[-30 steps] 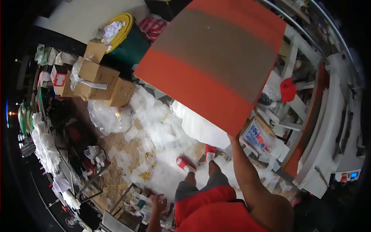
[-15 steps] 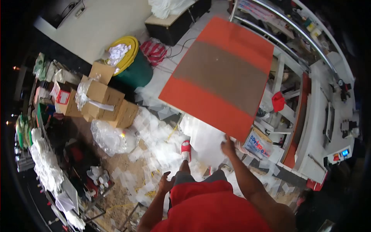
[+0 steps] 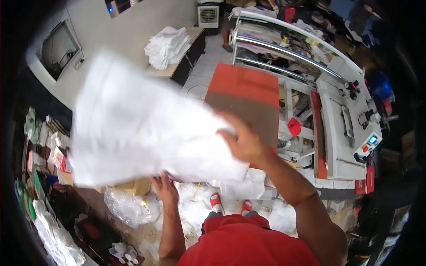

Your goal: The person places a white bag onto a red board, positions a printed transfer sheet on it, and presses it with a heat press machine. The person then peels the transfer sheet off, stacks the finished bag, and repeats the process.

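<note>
A large white piece of cloth point(image 3: 142, 128) is spread in the air in front of me, blurred by motion and slanting up to the left. My right hand point(image 3: 243, 142) pinches its right end, with the thumb on the near face. At the lower edge, my left hand point(image 3: 166, 188) grips the same cloth, its fingertips partly behind it. Beyond the right hand lies the flat orange-red board point(image 3: 253, 84) with a brown band across it; the cloth and my right arm cover part of it.
A white press machine point(image 3: 333, 128) with metal rollers stands right of the board. White cloths point(image 3: 167, 46) are piled on a table at the back. Thin white sheets point(image 3: 284, 213) litter the floor around my red slippers. Clear plastic point(image 3: 128, 208) lies left; a person's leg point(image 3: 226, 37) shows far back.
The white cloth has come up into both hands. My right hand has left the board's near corner and risen; my left hand has moved forward. The view has shifted.
</note>
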Demonstrator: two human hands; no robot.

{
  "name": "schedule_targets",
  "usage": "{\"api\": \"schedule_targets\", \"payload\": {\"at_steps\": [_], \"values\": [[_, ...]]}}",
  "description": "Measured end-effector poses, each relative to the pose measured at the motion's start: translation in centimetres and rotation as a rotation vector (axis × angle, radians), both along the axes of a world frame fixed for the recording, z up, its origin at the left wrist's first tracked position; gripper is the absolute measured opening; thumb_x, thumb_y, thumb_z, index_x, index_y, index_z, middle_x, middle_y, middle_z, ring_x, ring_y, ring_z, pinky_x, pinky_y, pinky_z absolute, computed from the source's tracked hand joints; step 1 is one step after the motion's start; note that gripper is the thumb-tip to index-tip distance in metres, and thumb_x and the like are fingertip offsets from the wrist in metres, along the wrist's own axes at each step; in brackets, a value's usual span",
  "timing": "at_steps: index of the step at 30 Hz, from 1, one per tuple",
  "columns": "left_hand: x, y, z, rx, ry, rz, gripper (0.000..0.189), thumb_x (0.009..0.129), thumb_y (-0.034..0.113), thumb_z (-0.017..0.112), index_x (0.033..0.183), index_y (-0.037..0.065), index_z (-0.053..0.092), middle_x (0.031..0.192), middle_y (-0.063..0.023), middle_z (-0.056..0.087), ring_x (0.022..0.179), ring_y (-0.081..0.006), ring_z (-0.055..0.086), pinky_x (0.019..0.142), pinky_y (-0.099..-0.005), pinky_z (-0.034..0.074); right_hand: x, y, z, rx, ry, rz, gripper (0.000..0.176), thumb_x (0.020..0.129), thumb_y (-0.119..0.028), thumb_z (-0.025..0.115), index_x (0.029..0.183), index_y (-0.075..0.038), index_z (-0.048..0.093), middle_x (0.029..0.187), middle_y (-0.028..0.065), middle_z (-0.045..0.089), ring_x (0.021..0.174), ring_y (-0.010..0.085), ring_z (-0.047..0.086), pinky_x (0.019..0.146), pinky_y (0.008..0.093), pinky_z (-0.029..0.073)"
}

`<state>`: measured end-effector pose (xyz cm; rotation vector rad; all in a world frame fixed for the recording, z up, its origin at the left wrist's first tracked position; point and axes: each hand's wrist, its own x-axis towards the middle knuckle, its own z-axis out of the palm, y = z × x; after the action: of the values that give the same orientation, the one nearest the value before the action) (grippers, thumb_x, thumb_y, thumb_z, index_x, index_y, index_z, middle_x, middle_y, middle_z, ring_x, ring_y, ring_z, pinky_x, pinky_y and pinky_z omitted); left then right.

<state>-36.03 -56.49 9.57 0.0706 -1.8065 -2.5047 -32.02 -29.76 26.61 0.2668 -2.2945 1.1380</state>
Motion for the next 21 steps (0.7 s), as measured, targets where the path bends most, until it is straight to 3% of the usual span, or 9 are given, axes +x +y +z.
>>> {"api": "schedule_targets", "payload": {"at_steps": [1,3,5,7,9,11,14,16,21], "values": [[-2.1,1.9,5.5,-0.353,0.191,0.140,0.052,0.098,0.008,0.049,0.143,0.000,0.024,0.120,-0.0155,0.051,0.100,-0.0194,0.053,0.083,-0.0298,0.046,-0.3,1.4,1.7,0.021,0.066,-0.148,0.044,0.093,-0.007,0.060,0.135,-0.008,0.048,0.118,0.0138,0.065,0.085,0.0243,0.067,0.077,0.0351,0.052],[-6.0,6.2,11.1,-0.180,0.427,0.195,0.046,0.099,0.009,0.048,0.139,-0.005,0.031,0.114,-0.0151,0.053,0.100,-0.0189,0.053,0.085,-0.0306,0.045,-0.6,4.8,2.1,-0.176,0.169,-0.340,0.036,0.092,-0.010,0.063,0.126,-0.006,0.053,0.106,0.0114,0.068,0.070,0.0162,0.059,0.064,0.0303,0.048],[-12.7,10.1,8.5,-0.486,0.763,0.274,0.042,0.098,0.007,0.048,0.137,-0.006,0.037,0.115,-0.0207,0.054,0.099,-0.0249,0.056,0.087,-0.0352,0.047,-1.2,8.5,0.5,-0.264,0.390,-0.552,0.024,0.092,-0.010,0.064,0.114,-0.006,0.056,0.090,0.0091,0.068,0.063,0.0093,0.049,0.056,0.0264,0.042],[-14.2,15.6,10.9,-0.832,1.264,0.259,0.041,0.096,0.005,0.047,0.137,-0.001,0.044,0.119,-0.0252,0.055,0.103,-0.0359,0.059,0.089,-0.0428,0.049,-0.5,12.2,-3.1,-0.101,0.254,-0.811,0.016,0.093,-0.014,0.061,0.105,-0.004,0.058,0.084,0.0136,0.068,0.062,0.0188,0.059,0.059,0.0331,0.048],[-14.2,20.0,5.5,-1.163,0.580,-0.387,0.046,0.092,0.008,0.048,0.138,0.008,0.048,0.124,-0.0262,0.054,0.106,-0.0424,0.059,0.090,-0.0474,0.050,-2.0,19.6,-17.6,0.128,0.024,-0.977,0.016,0.093,-0.017,0.058,0.097,-0.002,0.061,0.089,0.0187,0.068,0.070,0.0346,0.064,0.066,0.0432,0.052],[-16.5,21.0,-7.1,-1.378,0.480,-0.679,0.046,0.090,0.011,0.048,0.136,0.015,0.052,0.124,-0.0246,0.055,0.107,-0.0412,0.060,0.088,-0.0480,0.051,1.1,20.0,-24.0,0.092,-0.553,-0.886,0.018,0.090,-0.018,0.059,0.096,-0.002,0.065,0.088,0.0226,0.066,0.088,0.0431,0.063,0.073,0.0484,0.050],[-13.2,19.6,-6.0,-1.363,0.415,-0.586,0.045,0.089,0.013,0.050,0.134,0.016,0.055,0.124,-0.0253,0.055,0.102,-0.0426,0.061,0.085,-0.0481,0.053,2.6,17.5,-25.7,-0.050,-0.358,-0.964,0.014,0.089,-0.017,0.060,0.091,-0.007,0.068,0.088,0.0199,0.068,0.088,0.0402,0.065,0.073,0.0478,0.051],[-12.9,18.9,-7.2,-1.206,0.483,-0.484,0.045,0.089,0.013,0.051,0.133,0.017,0.056,0.124,-0.0248,0.055,0.100,-0.0440,0.061,0.083,-0.0485,0.054,3.5,16.3,-25.9,0.128,-0.365,-1.049,0.013,0.087,-0.017,0.061,0.095,-0.009,0.068,0.091,0.0151,0.068,0.087,0.0398,0.063,0.078,0.0487,0.049],[-12.9,18.8,-8.3,-1.128,0.552,-0.419,0.043,0.088,0.014,0.054,0.131,0.016,0.058,0.122,-0.0254,0.057,0.099,-0.0443,0.062,0.083,-0.0487,0.054,5.0,14.0,-25.8,0.205,-0.267,-1.147,0.013,0.084,-0.014,0.063,0.095,-0.012,0.070,0.089,0.0103,0.070,0.088,0.0342,0.062,0.079,0.0474,0.045]]}}
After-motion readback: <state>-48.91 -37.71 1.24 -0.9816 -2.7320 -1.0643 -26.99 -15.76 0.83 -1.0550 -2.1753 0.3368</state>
